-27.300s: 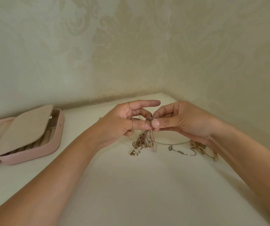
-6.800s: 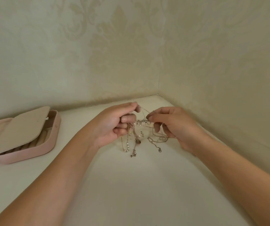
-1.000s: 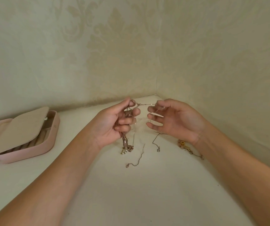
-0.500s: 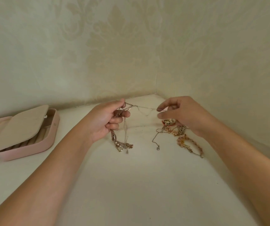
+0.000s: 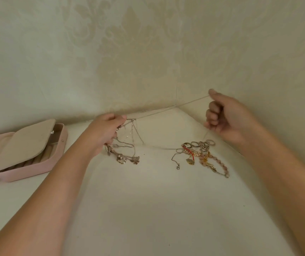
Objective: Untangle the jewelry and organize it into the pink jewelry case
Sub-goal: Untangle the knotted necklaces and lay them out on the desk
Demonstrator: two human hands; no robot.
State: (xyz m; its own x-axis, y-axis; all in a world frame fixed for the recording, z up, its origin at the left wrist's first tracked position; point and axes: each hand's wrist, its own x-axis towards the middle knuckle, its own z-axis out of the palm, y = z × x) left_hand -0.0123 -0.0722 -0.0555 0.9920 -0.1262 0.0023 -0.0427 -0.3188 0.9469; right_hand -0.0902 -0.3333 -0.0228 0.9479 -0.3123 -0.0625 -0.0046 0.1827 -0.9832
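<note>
Thin chain stretched taut between two fists, mid-untangling and not yet free. Left hand closed on the tangle, its loose ends trailing down to the tabletop. Right hand raised toward the corner, pinching the chain's far end. Below that pinch, a heap of rings and bracelets. Well left of both grips, the pink case, lid open. Next, probably: a gentle draw through the knot, no yanking.

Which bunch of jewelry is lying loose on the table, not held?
The right-side pile with rings and pink beads; the other tangle hangs from the left hand.
</note>
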